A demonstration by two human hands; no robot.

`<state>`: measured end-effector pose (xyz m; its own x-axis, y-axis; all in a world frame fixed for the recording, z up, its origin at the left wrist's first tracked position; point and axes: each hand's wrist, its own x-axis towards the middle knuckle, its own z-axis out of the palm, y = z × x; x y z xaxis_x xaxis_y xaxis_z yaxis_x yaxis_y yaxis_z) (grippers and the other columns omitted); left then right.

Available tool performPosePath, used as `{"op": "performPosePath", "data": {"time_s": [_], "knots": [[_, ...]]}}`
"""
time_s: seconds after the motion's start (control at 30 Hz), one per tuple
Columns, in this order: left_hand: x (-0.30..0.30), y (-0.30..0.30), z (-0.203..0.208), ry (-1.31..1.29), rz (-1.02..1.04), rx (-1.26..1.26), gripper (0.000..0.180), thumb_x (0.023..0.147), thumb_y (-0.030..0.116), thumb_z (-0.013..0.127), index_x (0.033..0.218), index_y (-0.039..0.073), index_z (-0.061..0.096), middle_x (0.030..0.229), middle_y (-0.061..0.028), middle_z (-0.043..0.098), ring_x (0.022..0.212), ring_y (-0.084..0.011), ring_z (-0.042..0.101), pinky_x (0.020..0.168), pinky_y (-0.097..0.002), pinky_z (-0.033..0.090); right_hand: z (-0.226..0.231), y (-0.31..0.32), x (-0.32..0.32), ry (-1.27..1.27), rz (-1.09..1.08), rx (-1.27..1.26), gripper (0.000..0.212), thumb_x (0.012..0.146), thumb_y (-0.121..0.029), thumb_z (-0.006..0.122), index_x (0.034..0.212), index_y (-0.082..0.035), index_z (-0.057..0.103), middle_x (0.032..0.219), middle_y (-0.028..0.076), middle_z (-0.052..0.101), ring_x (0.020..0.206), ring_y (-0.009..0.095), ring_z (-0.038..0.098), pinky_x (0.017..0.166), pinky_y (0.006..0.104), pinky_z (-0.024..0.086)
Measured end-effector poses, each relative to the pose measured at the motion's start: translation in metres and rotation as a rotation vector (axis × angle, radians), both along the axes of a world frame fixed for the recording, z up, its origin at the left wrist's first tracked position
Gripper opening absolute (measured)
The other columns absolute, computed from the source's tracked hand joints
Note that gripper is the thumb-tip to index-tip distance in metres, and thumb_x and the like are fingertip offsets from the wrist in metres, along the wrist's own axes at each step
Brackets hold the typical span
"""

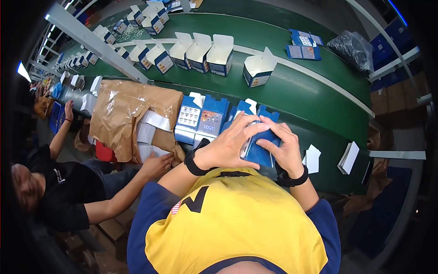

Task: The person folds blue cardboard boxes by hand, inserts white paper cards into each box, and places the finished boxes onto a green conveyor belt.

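Observation:
Close to my chest, a blue printed carton (262,153) is between my two hands, its panels partly folded. My left hand (228,142) grips its left side, fingers curled over the top edge. On the opposite side my right hand (285,145) has its fingers bent over the top, the thumb pressed against the blue face. My fingertips nearly meet at the upper edge. Just left of my left hand lie flat blue cartons (213,116) with printed panels. Small white cards (311,159) rest to the right of my right hand.
Open-topped cartons (220,57) line the green conveyor (315,98) ahead. A large brown paper bag (132,102) holding white paper stacks stands at left; a co-worker's hand (157,165) reaches into it. Flattened cartons (303,45) and a plastic bag (351,49) sit far right.

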<state>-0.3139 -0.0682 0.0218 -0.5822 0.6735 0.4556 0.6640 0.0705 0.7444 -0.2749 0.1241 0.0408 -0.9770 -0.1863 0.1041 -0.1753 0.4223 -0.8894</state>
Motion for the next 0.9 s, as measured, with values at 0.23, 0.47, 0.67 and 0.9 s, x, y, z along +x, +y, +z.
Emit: {"op": "performPosePath", "data": {"time_s": [0.23, 0.47, 0.67, 0.9], "knots": [[0.004, 0.006, -0.005, -0.191, -0.055, 0.221, 0.104, 0.058, 0.032, 0.085, 0.136, 0.007, 0.022, 0.136, -0.0175, 0.030, 0.123, -0.0382, 0.036, 0.105, -0.0530, 0.022, -0.005, 0.005, 0.006, -0.266, -0.017, -0.342, 0.061, 0.085, -0.043, 0.059, 0.130, -0.004, 0.047, 0.126, 0.015, 0.052, 0.113, 0.025, 0.049, 0.097, 0.0353, 0.037], [0.016, 0.042, -0.007, -0.231, 0.162, 0.426, 0.107, 0.061, 0.036, 0.082, 0.138, 0.004, 0.016, 0.139, -0.0203, 0.027, 0.133, -0.0378, 0.022, 0.108, -0.0521, 0.013, -0.014, -0.014, 0.015, 0.002, -0.158, -0.793, 0.097, 0.079, -0.073, 0.036, 0.145, -0.010, 0.002, 0.149, 0.014, 0.011, 0.137, 0.027, 0.013, 0.111, 0.0414, 0.013], [0.011, 0.032, -0.027, -0.086, -0.003, 0.174, 0.102, 0.065, 0.028, 0.078, 0.141, 0.007, 0.013, 0.146, -0.0178, 0.018, 0.137, -0.0343, 0.014, 0.109, -0.0527, 0.011, -0.050, 0.017, 0.007, -0.312, -0.209, -0.952, 0.089, 0.082, -0.067, 0.041, 0.143, -0.008, 0.015, 0.141, 0.016, 0.030, 0.130, 0.028, 0.031, 0.107, 0.0420, 0.027], [-0.013, 0.020, -0.064, 0.520, -0.010, -0.093, 0.084, 0.069, 0.010, 0.071, 0.139, 0.011, 0.024, 0.144, -0.0141, 0.027, 0.135, -0.0336, 0.023, 0.108, -0.0524, 0.020, -0.077, 0.096, -0.017, -0.859, 0.025, -0.869, 0.085, 0.080, -0.033, 0.065, 0.144, -0.010, 0.014, 0.137, 0.011, 0.035, 0.120, 0.023, 0.044, 0.099, 0.0379, 0.039]]}}
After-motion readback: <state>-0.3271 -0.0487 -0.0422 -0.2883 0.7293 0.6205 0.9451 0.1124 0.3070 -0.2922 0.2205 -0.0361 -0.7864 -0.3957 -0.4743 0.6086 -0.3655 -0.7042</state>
